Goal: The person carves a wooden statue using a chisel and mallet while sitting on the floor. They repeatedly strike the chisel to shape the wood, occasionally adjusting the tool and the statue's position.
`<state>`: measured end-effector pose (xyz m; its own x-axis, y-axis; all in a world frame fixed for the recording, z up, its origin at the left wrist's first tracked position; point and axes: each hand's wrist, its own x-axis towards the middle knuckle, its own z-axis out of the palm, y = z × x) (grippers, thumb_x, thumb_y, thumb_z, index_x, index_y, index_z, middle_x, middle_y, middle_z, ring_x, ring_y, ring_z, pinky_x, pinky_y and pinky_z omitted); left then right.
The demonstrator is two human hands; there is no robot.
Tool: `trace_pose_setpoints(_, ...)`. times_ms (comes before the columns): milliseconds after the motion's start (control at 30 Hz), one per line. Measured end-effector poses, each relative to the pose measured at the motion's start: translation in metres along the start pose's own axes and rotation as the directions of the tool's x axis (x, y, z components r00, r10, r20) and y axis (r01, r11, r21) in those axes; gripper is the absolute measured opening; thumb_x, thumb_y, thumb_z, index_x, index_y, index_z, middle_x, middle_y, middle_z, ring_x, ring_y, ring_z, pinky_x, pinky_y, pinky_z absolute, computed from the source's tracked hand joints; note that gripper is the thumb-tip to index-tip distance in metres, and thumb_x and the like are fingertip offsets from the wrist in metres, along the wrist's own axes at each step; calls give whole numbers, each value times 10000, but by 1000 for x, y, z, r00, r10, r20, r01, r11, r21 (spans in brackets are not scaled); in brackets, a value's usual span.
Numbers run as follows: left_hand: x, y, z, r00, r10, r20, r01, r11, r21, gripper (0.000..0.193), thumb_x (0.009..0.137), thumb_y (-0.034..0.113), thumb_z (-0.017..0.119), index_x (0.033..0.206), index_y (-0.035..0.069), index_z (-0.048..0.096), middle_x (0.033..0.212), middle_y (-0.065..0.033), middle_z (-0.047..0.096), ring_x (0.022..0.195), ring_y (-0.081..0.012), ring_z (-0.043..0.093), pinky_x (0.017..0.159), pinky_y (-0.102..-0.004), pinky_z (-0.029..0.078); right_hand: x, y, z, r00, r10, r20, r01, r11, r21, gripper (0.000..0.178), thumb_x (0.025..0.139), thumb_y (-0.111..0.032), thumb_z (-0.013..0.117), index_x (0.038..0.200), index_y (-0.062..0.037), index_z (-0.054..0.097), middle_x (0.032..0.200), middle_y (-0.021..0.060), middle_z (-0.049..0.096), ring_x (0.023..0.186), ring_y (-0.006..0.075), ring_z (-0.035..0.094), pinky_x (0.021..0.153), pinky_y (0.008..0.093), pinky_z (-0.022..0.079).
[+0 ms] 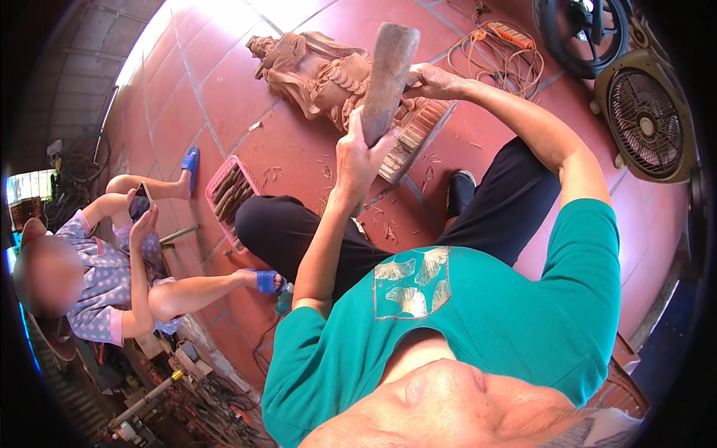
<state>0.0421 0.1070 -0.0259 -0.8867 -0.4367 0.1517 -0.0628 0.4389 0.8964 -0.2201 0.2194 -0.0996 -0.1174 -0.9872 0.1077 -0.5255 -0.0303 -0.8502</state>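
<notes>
A carved wooden statue (pixel 317 73) lies on its side on the red tiled floor, its flat base (pixel 420 140) toward my right leg. My left hand (pixel 359 155) is wrapped round the lower part of a thick wooden club-shaped mallet (pixel 393 66), which stands up in front of the statue. My right hand (pixel 436 81) is at the far side of the mallet, near the base end of the statue. Its fingers are curled together, and whatever they hold is hidden behind the mallet.
A pink basket (pixel 237 163) of carving tools stands by my left knee. Wood chips (pixel 389 232) litter the floor. At left, a seated person (pixel 112 276) holds a phone (pixel 140 201). An orange power strip (pixel 510 35) with tangled cord, a wheel (pixel 585 33) and a fan (pixel 646 123) are at right.
</notes>
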Motion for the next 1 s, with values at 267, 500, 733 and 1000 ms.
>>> trace_pose_setpoints(267,9,-12,-10,968,-198,154,187,979,84,548,886,338,774,1272,28,537,931,-256,727,873,-385,737,799,-456,561,-3,0,-2,993,121,-8,-121,992,-43,236,932,-11,697,1162,-58,670,1108,38,723,1033,139,666,943,321,528)
trace_pose_setpoints(500,5,-18,-40,972,-228,-63,207,950,-234,264,955,195,724,1114,44,578,728,5,575,526,-63,512,466,-251,430,-3,-3,-19,988,79,-133,-70,995,71,239,904,23,694,1123,-67,658,1072,3,687,1012,112,632,907,307,516)
trace_pose_setpoints(733,1,-11,-45,965,-262,3,251,921,-298,291,960,185,724,1157,33,573,749,15,576,562,-56,522,492,-231,442,8,-5,-13,979,169,-116,-139,963,229,303,897,-56,711,1187,-79,627,1047,-2,662,999,111,612,910,309,504)
trace_pose_setpoints(1000,2,-19,-41,968,-251,20,246,926,-285,401,917,240,763,1201,17,587,824,-38,650,609,-81,567,528,-257,483,30,-22,-1,978,183,-98,-152,954,259,321,930,-10,692,1230,-77,600,1132,-9,638,1096,109,595,993,315,498)
